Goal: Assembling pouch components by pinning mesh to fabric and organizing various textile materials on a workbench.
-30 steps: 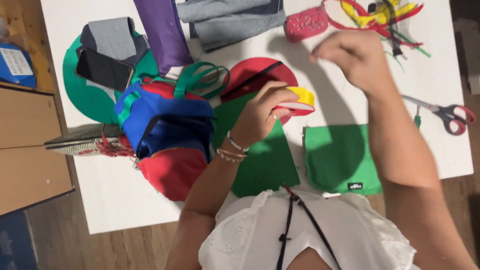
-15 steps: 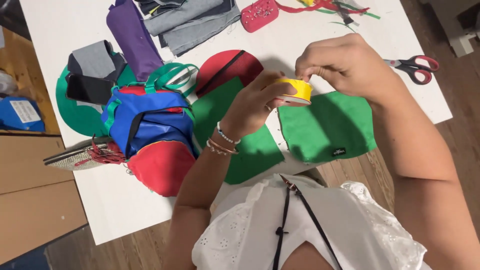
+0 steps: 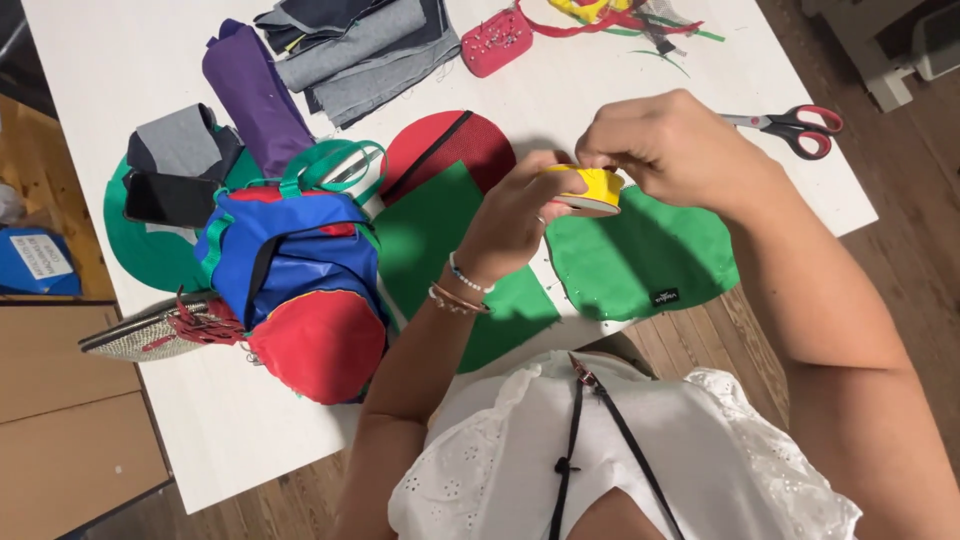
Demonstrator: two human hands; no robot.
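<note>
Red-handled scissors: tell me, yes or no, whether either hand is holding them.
No, the red-handled scissors lie on the white table untouched, while both hands grip the yellow roll.

Backpack [image 3: 290,270] left on table [image 3: 120,60]; scissors [image 3: 790,125] right; tape roll [image 3: 585,190] between, above fabric piece [image 3: 640,260]

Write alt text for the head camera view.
Over a white table, a left hand holds a yellow tape roll while the right hand picks at its top edge. Green fabric pieces, a blue and red backpack and red-handled scissors lie around.
</note>
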